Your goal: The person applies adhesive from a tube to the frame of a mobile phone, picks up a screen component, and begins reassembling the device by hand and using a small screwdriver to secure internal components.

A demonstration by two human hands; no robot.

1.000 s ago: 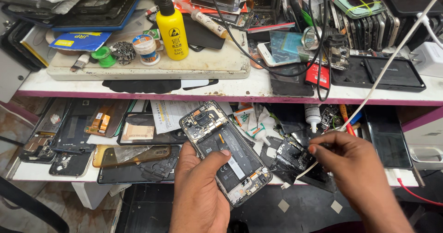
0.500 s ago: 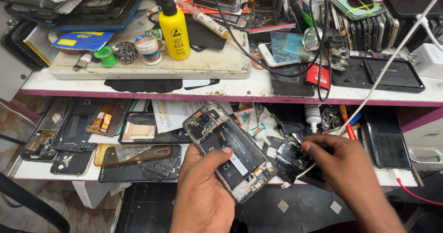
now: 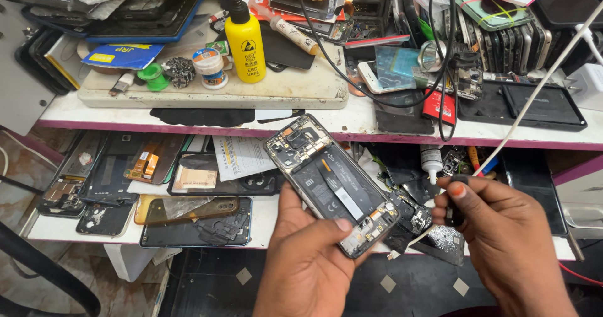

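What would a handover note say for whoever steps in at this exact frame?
Left hand: holds the opened phone, back cover off, battery and board exposed, tilted over the lower shelf.
Right hand: fingers pinch the end of a white cable, apart from the phone's bottom edge.
Done: phone is open.
Left: cable not yet touching the phone. Yellow bottle stands untouched on the upper shelf.
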